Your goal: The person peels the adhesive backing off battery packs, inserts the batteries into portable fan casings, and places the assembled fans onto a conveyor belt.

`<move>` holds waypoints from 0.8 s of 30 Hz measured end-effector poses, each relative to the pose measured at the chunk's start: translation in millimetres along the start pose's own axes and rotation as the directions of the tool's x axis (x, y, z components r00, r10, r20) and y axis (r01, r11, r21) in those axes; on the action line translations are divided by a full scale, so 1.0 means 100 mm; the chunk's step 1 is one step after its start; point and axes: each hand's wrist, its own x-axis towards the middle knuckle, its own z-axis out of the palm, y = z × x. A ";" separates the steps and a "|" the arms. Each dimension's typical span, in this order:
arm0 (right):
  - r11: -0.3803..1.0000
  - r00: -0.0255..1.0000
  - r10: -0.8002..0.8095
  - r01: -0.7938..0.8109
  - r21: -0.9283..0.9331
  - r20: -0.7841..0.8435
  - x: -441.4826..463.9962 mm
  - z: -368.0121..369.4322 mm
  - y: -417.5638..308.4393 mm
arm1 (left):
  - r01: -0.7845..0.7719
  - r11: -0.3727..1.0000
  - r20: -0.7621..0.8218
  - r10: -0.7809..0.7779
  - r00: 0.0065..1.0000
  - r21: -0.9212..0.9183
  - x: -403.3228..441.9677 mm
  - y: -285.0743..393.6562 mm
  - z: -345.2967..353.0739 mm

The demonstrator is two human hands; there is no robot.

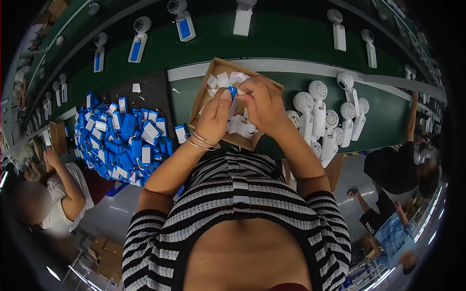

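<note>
I have the blue pack [233, 91] over the open carton [200, 99] on the table [182, 101], long axis roughly near to far. It lies just right of the left hand [216, 113], which grips it; the right hand [264, 103] curls beside its far end, grasp unclear to me.

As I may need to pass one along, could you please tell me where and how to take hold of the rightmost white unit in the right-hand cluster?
Take the rightmost white unit by its slim, straight body, below the round head, coming from the right: other units crowd its left side, and the wider head would probably be harder to hold.
</note>
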 end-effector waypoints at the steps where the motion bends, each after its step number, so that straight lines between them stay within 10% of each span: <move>1: 0.995 0.998 -0.043 0.046 0.087 -0.034 -0.02 0.05 0.04 | 0.031 0.997 0.013 -0.030 0.999 -0.067 -0.02 0.00 0.00; 5: 0.951 0.954 -0.298 0.294 0.093 0.025 -0.17 0.18 0.08 | -0.022 0.923 -0.197 -0.059 0.979 -0.385 0.24 -0.07 0.06; 7: 0.957 0.971 -0.238 0.240 0.164 -0.034 -0.26 0.25 -0.01 | -0.023 0.905 -0.168 -0.053 0.984 -0.424 0.19 -0.02 -0.10; 9: 0.952 0.933 0.196 -0.106 0.289 -0.302 -0.22 0.21 -0.01 | 0.084 0.927 -0.124 -0.138 0.983 -0.366 0.16 0.03 -0.11; 11: 0.982 0.913 0.113 -0.042 0.185 -0.393 -0.05 0.11 0.05 | 0.090 0.940 -0.116 -0.135 0.984 -0.329 0.09 -0.01 -0.04; 13: 0.974 0.959 -0.225 0.224 -0.027 -0.172 0.07 0.06 0.07 | 0.019 0.986 -0.075 -0.032 0.997 -0.166 0.03 -0.01 0.04; 18: 0.946 0.959 -0.264 0.277 0.168 -0.100 -0.06 0.15 0.14 | 0.027 0.997 -0.028 -0.029 0.999 -0.072 0.05 -0.03 0.03; 21: 0.940 0.982 -0.191 0.181 0.288 0.005 -0.34 0.29 0.09 | 0.023 0.832 -0.142 -0.122 0.982 -0.554 0.25 -0.10 -0.16; 24: 0.996 0.985 -0.024 0.008 0.092 0.173 -0.53 0.35 0.05 | 0.045 0.821 -0.099 -0.123 0.987 -0.569 0.31 -0.13 -0.32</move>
